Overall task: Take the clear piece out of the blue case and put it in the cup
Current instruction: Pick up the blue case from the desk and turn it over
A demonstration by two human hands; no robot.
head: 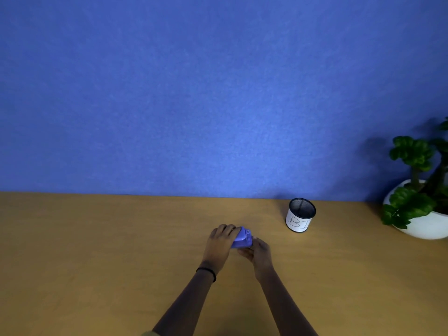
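Observation:
A small blue case [242, 238] lies on the wooden table [97, 251] near its middle. My left hand [220, 241] wraps over the case's left end from above. My right hand [258, 251] grips the case's right end and lower edge with its fingertips. The case looks closed, and no clear piece shows. The cup [301, 215], a black mesh cylinder with a white paper label, stands upright to the back right of the case, close to the wall.
A blue wall [218, 93] rises behind the table's far edge. A green plant in a white bowl-shaped pot [421, 221] sits at the far right. A black band circles my left wrist.

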